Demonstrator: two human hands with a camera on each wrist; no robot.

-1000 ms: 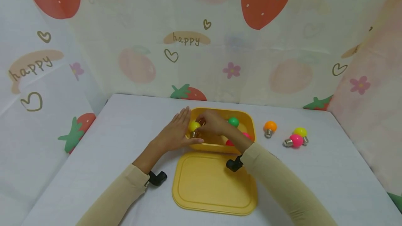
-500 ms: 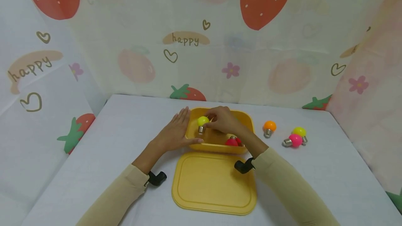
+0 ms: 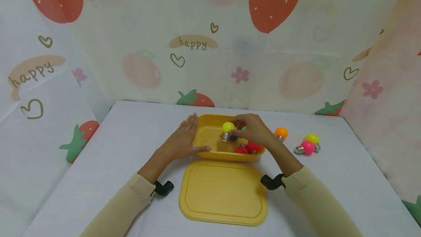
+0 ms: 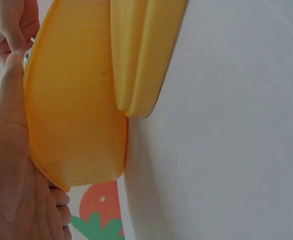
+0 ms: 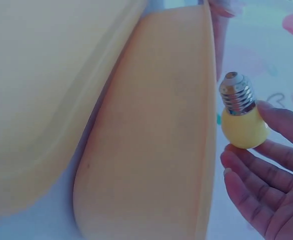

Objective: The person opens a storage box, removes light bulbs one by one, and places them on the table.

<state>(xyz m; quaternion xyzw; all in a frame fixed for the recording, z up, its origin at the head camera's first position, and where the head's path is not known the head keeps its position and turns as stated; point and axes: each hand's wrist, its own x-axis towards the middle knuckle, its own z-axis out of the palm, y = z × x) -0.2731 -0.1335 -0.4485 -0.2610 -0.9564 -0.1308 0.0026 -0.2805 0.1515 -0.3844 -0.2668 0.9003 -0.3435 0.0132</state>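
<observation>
My right hand (image 3: pixel 254 129) pinches a yellow light bulb (image 3: pixel 228 127) over the yellow plastic box (image 3: pixel 227 156). In the right wrist view, thumb and fingertips hold the yellow globe (image 5: pixel 242 132), its silver screw base pointing up in that view. My left hand (image 3: pixel 179 136) rests along the box's left end, fingers straight and thumb lying at the front rim. Inside the box are a pink bulb (image 3: pixel 241 150), a red bulb (image 3: pixel 253 146), and a blue bulb (image 3: pixel 234 138). A green bulb shows partly behind the right hand.
The box's yellow lid (image 3: pixel 223 193) lies flat on the white tablecloth just in front of it. To the right are an orange bulb (image 3: pixel 281 132), a pink bulb (image 3: pixel 308 147) and a yellow bulb (image 3: pixel 311 138). A printed curtain (image 3: pixel 210 72) stands behind the table.
My right hand has lifted the yellow bulb away from the box's left end and carried it rightward. The left hand has stayed at the box's left end.
</observation>
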